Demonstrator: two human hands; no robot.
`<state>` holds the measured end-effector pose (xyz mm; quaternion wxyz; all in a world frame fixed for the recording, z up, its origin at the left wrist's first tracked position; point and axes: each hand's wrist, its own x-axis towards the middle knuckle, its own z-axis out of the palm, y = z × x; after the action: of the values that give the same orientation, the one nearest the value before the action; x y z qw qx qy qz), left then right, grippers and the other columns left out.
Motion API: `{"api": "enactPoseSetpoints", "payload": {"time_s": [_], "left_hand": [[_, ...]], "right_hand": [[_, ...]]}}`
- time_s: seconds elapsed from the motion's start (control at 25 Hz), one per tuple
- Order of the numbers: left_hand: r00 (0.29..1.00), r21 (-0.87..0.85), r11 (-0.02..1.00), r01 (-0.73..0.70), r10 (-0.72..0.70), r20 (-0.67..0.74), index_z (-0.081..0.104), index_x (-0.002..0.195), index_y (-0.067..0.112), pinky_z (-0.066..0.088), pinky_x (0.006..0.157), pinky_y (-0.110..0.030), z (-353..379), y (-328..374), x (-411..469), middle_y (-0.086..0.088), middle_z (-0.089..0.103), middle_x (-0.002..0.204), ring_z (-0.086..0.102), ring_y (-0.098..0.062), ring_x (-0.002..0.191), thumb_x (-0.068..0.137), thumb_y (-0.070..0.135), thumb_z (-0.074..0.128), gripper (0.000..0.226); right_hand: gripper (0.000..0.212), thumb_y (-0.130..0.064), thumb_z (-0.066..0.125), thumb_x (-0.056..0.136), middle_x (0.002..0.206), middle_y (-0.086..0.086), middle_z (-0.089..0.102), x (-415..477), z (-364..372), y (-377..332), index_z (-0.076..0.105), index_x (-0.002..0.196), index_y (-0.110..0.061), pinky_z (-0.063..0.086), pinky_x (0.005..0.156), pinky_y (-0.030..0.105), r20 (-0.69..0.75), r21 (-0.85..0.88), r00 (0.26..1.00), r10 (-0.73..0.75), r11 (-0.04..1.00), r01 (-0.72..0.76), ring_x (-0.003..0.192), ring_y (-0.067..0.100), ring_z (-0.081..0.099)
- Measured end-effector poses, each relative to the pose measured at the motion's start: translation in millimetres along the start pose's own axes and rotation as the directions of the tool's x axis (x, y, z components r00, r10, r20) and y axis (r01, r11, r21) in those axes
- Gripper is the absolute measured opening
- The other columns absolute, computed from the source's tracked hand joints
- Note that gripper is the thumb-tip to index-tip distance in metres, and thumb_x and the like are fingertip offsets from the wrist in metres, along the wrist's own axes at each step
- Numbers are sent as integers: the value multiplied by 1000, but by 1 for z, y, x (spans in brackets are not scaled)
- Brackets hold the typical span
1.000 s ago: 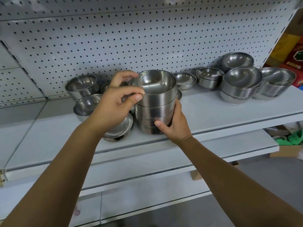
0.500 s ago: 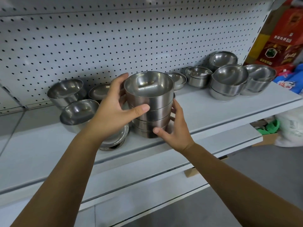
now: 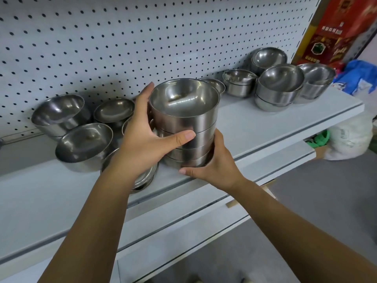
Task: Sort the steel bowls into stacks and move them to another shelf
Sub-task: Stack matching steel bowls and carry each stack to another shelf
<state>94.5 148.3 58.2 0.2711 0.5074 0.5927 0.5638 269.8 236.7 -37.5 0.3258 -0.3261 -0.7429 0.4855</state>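
A bowl stack (image 3: pixel 187 123) is being gripped — left hand (image 3: pixel 142 148) high, right hand (image 3: pixel 216 170) low. Fingers are being curled round it.

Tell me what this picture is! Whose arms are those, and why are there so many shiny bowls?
Those arms belong to a person wearing a camera on their head, so you see what they see. Their left hand wraps round the side of a stack of steel bowls, and their right hand grips its bottom. They are sorting bowls into stacks. On the white shelf, loose bowls sit on the left and other stacks on the right, in front of a board full of holes.
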Motion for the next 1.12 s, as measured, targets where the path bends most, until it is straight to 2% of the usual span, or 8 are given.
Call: {"api": "enactPoseSetpoints", "payload": {"time_s": [0.12,0.28,0.4,0.52,0.72,0.88,1.04,1.12], "left_hand": [[1000,-21,999,-30,30,3,27,159,32,46,95,-8,10,9,-3,22,49,146,54,14,125,63,23,94,117],[994,-38,995,-97,98,39,33,154,38,50,102,-20,34,21,1,20,52,145,55,3,130,58,32,96,115],[983,-48,990,-129,135,127,33,153,41,48,105,-23,65,30,8,15,52,148,54,-2,134,61,38,98,113],[962,-52,987,-152,160,221,31,153,43,43,115,-32,113,40,15,12,53,150,51,-5,138,62,41,94,111],[918,-94,984,-149,173,357,29,157,39,42,116,-35,227,70,25,17,55,148,51,0,137,61,39,95,117],[860,-166,973,-158,219,461,35,153,42,45,111,-28,340,103,30,20,56,145,52,3,133,64,33,94,107],[806,-274,950,-147,276,524,40,148,42,51,97,-19,453,139,28,18,60,139,58,2,127,63,30,99,104],[768,-330,935,-132,307,562,42,144,45,52,96,-18,504,155,26,19,61,138,59,2,126,63,27,98,100]], "right_hand": [[121,-32,103,54,137,-17,56,-10,-4,-2,29,150,-31,56,102,33,-73,27,997,18,999,-16,124,4,59],[122,-34,103,53,140,-13,54,-23,-30,-3,30,150,-30,54,104,34,-150,53,988,26,998,-19,129,8,56],[124,-42,102,52,142,-15,53,-41,-65,-1,28,151,-33,53,106,39,-200,40,979,32,999,-24,131,12,55],[126,-42,102,53,142,-17,52,-67,-114,6,26,152,-34,53,106,41,-278,15,960,34,999,-31,132,12,55],[123,-32,104,52,140,-15,56,-118,-222,24,31,150,-36,54,103,41,-416,1,907,65,997,-71,130,12,57],[124,-20,104,53,140,-14,59,-168,-326,34,31,153,-32,53,102,25,-501,-1,862,83,995,-96,128,5,59],[118,-24,104,51,131,-18,64,-220,-426,45,36,147,-34,56,99,29,-593,-34,800,91,990,-138,123,4,63],[116,-27,105,50,129,-20,65,-245,-470,50,38,145,-35,56,99,31,-638,-46,765,94,986,-160,122,3,63]]}}
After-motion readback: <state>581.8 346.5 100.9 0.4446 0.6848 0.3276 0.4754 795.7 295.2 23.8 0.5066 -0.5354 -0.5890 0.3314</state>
